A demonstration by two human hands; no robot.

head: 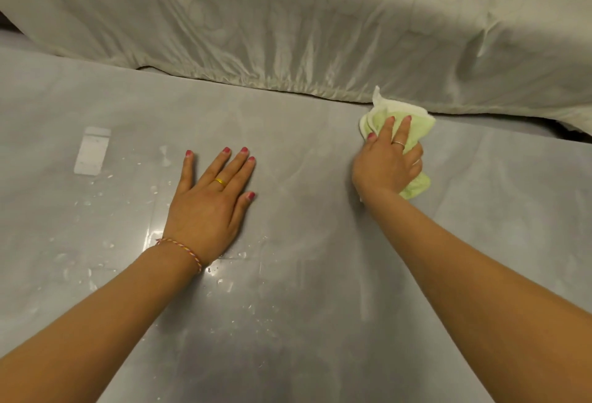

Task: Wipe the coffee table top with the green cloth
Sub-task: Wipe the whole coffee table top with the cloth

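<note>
— What sort of place is this?
— A home, most likely a living room or a bedroom.
— What shows it?
— A low, glossy grey surface [304,274] stands right against furniture draped in a pale, wrinkled fabric cover [288,34] with a gathered hem, as on a sofa or bed. Water droplets [153,189] and a ceiling-light reflection [93,151] lie on the top.

Green cloth [413,128] partly hidden under right hand [386,162], both forearms cut off (bottom edge)
</note>
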